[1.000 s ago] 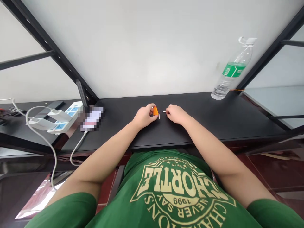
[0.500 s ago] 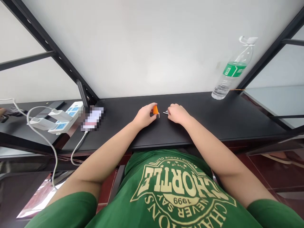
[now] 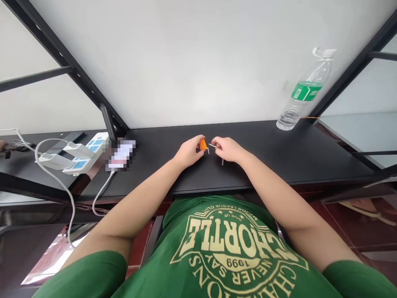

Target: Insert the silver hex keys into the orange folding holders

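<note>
My left hand (image 3: pixel 190 152) is closed in a pinch around a small orange hex key holder (image 3: pixel 203 144). From the holder's lower right edge sticks a thin bent metal hex key (image 3: pixel 208 150). A short gap away, my right hand (image 3: pixel 228 149) grips a thin metal hex key (image 3: pixel 212 145), its one end pointing left toward the holder. Another thin metal end (image 3: pixel 222 162) shows below the right fingers; whether it belongs to the same key is hidden by the hand. Both hands are low over the black tabletop (image 3: pixel 155 157).
A clear water bottle (image 3: pixel 299 97) with a green label stands at the back right. On the left lie a phone (image 3: pixel 121 155) on a white cable and a white power strip (image 3: pixel 88 154) with plugs. Black metal frame posts (image 3: pixel 70 68) rise at both sides.
My right hand has lifted slightly and turned, and a hex key now sticks out left from its fingers. The several thin rods beside it no longer show. My left hand stays nearly still.
</note>
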Available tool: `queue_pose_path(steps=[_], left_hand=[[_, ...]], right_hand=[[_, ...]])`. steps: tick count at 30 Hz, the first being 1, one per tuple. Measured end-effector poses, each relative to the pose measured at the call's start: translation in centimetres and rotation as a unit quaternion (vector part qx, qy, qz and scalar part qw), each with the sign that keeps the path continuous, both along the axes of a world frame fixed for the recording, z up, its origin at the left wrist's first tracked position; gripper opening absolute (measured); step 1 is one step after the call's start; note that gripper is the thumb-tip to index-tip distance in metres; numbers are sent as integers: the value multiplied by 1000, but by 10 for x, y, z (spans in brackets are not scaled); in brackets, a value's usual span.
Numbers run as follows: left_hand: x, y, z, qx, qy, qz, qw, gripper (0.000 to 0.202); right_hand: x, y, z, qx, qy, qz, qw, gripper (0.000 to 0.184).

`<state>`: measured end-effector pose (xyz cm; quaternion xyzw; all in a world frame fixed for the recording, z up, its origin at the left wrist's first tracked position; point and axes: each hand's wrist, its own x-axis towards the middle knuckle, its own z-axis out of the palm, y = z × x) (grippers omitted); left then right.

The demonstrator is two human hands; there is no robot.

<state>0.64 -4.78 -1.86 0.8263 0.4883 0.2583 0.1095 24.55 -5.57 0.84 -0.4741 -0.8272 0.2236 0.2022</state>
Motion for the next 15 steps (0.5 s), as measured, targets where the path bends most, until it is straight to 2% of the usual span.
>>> queue_pose_path(steps=[4, 11, 15], left_hand=[[0, 1, -1, 6, -12, -17, 1000, 55], [-1, 0, -3, 23, -39, -38, 998, 53], [-1, 2, -6, 46, -39, -54, 997, 52]], right_hand=[[-3, -3, 0, -50, 66, 22, 996, 44], [-4, 3, -11, -88, 158, 53, 982, 35], [-2, 8, -14, -94, 165, 42, 981, 31]])
